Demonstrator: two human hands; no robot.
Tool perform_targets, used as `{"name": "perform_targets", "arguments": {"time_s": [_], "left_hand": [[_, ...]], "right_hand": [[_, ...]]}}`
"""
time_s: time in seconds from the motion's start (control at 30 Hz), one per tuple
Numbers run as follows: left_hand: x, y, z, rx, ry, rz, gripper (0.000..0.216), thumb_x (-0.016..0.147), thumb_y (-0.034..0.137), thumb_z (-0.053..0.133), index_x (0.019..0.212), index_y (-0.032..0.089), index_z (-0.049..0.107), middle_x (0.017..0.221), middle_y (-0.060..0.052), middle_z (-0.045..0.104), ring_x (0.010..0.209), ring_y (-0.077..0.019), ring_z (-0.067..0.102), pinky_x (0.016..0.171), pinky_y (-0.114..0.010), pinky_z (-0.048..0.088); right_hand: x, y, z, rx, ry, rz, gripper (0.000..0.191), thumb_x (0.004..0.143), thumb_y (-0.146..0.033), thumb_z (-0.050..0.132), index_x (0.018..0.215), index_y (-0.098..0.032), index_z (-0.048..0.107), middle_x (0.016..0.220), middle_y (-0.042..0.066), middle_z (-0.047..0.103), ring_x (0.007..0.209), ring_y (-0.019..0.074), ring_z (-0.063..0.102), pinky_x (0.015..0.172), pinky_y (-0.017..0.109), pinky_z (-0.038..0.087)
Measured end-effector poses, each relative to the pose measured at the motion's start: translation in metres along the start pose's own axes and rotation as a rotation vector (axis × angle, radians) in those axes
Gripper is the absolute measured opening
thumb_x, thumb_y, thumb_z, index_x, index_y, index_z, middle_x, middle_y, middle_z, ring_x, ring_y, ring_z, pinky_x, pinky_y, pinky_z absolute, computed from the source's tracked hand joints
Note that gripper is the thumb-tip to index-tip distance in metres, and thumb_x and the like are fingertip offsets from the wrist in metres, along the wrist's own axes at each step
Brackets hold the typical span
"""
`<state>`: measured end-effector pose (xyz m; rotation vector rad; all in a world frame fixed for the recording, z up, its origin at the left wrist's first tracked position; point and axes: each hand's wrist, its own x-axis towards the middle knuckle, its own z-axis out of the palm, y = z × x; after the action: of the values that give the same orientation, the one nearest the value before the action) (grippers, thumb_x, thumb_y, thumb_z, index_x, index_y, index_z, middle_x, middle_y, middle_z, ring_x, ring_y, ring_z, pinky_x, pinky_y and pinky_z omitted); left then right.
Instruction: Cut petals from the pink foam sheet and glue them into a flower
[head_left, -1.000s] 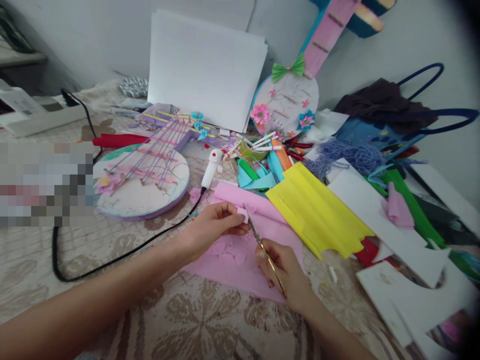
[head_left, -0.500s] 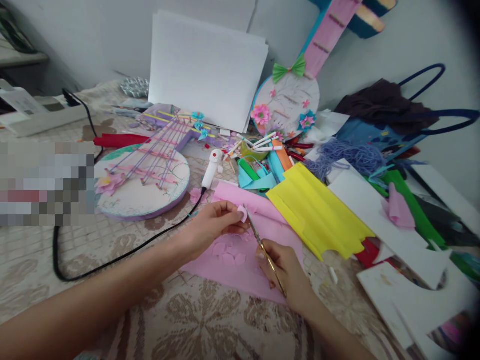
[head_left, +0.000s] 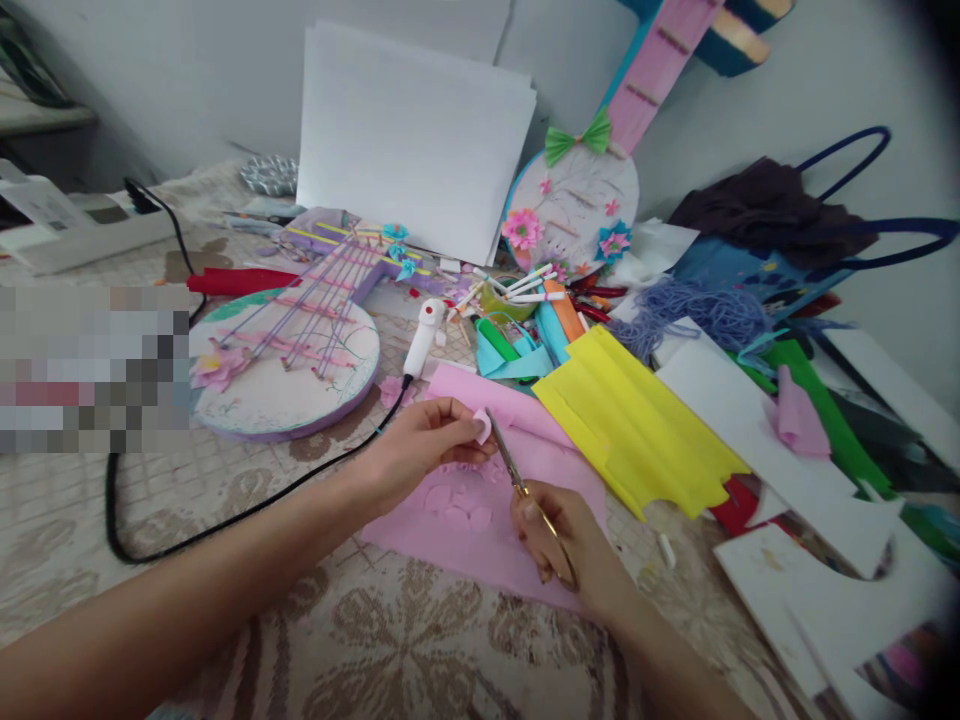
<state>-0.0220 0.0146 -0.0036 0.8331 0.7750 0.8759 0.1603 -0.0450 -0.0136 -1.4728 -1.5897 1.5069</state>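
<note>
Left fingers tight on pink paper piece, right fingers round scissors (gold-handled).

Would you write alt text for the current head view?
The right hand holds scissors at a small pink piece pinched in the left hand, above pink paper. Yellow paper lies to the right, a stringed instrument to the left.

Blue yarn; yellow sheet; bag.
</note>
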Motion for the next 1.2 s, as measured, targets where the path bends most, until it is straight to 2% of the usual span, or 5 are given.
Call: {"name": "perform_targets", "arguments": {"time_s": [0.13, 0.53, 0.8, 1.2], "left_hand": [[-0.0009, 0.0025, 0.0015, 0.016, -0.001, -0.016, 0.016, 0.075, 0.023, 0.062, 0.069, 0.012, 0.053, 0.074, -0.005, 0.063, 0.072, -0.0138, 0.061, 0.076, -0.033, 0.047], [0.0001, 0.0029, 0.0003, 0.034, -0.02, -0.03, 0.015, 0.074, 0.022, 0.063, 0.067, 0.012, 0.054, 0.072, -0.005, 0.063, 0.072, -0.0133, 0.06, 0.075, -0.03, 0.046], [0.0002, 0.0039, 0.0004, 0.027, -0.017, -0.034, 0.015, 0.073, 0.022, 0.064, 0.067, 0.012, 0.054, 0.072, -0.005, 0.063, 0.072, -0.0135, 0.06, 0.075, -0.031, 0.046], [-0.0001, 0.005, 0.0007, 0.028, -0.017, -0.033, 0.014, 0.073, 0.021, 0.063, 0.067, 0.012, 0.054, 0.072, -0.004, 0.062, 0.072, -0.013, 0.059, 0.077, -0.032, 0.045]], "right_hand": [[-0.0025, -0.0034, -0.0018, 0.029, -0.063, -0.009, 0.049, 0.082, -0.063, 0.034, 0.067, -0.018, 0.044, 0.048, -0.007, 0.034, 0.04, 0.0076, 0.033, 0.038, 0.019, 0.03], [0.0009, 0.0036, -0.0063, -0.007, -0.021, -0.016, 0.05, 0.077, -0.066, 0.041, 0.059, -0.019, 0.04, 0.044, -0.008, 0.032, 0.036, 0.0062, 0.027, 0.034, 0.019, 0.024], [0.0006, -0.0042, -0.0056, -0.059, -0.011, -0.006, 0.05, 0.075, -0.066, 0.045, 0.058, -0.019, 0.041, 0.044, -0.007, 0.033, 0.037, 0.0066, 0.03, 0.034, 0.019, 0.024], [0.0013, 0.0023, -0.0059, -0.065, 0.001, -0.012, 0.047, 0.078, -0.061, 0.045, 0.059, -0.019, 0.041, 0.043, -0.007, 0.034, 0.036, 0.0063, 0.03, 0.035, 0.019, 0.023]]}}
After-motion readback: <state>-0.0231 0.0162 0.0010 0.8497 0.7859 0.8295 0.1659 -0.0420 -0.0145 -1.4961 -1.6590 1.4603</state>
